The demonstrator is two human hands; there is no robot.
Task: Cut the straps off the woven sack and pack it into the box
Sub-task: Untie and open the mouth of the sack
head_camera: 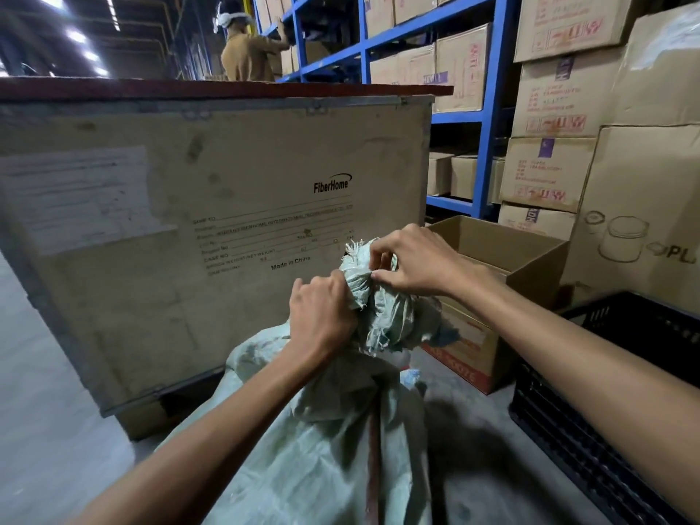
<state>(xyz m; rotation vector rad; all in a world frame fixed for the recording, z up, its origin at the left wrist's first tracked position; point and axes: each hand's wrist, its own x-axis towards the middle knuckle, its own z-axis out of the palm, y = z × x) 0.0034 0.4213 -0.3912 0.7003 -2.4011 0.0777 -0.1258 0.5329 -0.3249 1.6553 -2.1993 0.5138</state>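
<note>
A pale green woven sack (pixel 325 441) stands on the floor in front of me, its mouth gathered into a frayed bunch (pixel 378 308). My left hand (pixel 322 316) is clenched around the neck of that bunch. My right hand (pixel 409 259) pinches the top of the bunch from the right, fingertips in the folds. No strap or cutting tool can be made out. An open cardboard box (pixel 530 259) sits on the floor just behind and to the right of the sack.
A large wooden crate (pixel 189 221) fills the left and middle. A black plastic crate (pixel 606 411) stands at the right. Stacked cartons (pixel 560 108) and blue shelving (pixel 488 145) line the right side. Another person (pixel 246 51) works at the far shelves.
</note>
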